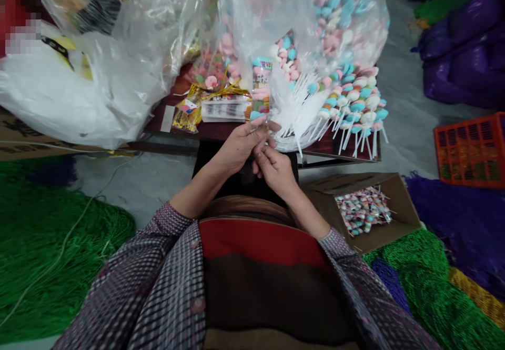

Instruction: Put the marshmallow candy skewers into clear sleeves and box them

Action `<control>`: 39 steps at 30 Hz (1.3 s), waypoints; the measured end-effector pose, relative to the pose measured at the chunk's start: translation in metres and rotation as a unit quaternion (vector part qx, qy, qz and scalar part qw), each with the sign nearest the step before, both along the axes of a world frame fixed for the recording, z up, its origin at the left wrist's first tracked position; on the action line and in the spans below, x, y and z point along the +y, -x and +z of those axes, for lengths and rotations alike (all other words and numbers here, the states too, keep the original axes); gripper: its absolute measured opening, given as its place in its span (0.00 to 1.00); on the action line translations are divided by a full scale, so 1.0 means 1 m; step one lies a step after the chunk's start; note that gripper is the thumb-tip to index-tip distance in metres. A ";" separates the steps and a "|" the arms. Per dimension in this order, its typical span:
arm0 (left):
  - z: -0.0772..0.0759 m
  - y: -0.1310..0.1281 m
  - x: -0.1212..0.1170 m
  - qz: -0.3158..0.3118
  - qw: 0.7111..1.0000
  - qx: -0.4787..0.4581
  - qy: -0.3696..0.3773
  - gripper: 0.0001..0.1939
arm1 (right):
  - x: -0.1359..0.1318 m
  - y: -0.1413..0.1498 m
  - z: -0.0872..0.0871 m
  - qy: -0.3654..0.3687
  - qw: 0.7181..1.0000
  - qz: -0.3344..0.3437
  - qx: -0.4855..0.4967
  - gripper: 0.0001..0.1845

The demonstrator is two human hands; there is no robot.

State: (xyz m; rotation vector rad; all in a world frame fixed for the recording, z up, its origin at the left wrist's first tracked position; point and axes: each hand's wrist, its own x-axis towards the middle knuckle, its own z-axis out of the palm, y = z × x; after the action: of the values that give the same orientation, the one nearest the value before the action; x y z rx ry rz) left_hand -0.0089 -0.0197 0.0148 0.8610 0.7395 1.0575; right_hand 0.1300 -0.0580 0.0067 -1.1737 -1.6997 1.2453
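Note:
A marshmallow skewer (261,89) in a clear printed wrapper stands upright above my hands, its pink, blue and coloured pieces stacked. My left hand (240,143) is closed around the gathered lower end of this wrapper. Just below, my right hand (275,169) pinches at the same end, its fingertips touching those of the left; what lies between them is too small to make out. Beyond my left hand lie a stack of flat wrappers (224,109) and gold twist ties (223,91). Loose white sticks (298,110) lie to the right of the skewer.
Unwrapped marshmallow skewers (357,100) are piled at the table's right end. Big clear bags of marshmallows (335,13) stand behind. A cardboard box (406,210) of wrapped skewers sits low right, near an orange crate (469,150). Green netting (59,245) covers the floor at left.

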 end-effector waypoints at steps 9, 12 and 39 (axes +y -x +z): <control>0.014 -0.016 -0.027 -0.304 0.938 -0.137 0.090 0.24 | 0.031 -0.053 0.039 0.070 0.972 -0.027 0.221 0.41; 0.015 -0.025 -0.032 -0.368 0.909 -0.153 0.119 0.28 | 0.030 -0.033 0.039 0.094 0.962 0.032 0.254 0.39; -0.030 0.042 0.005 0.199 0.970 0.128 -0.063 0.19 | 0.110 0.016 -0.001 -0.104 0.994 -0.029 -0.017 0.21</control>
State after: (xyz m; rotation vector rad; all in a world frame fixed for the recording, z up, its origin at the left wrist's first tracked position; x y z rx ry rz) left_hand -0.0512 -0.0151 -0.0152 0.9949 1.1038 1.3740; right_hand 0.1135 0.0516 0.0054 -1.1153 -1.7598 0.9924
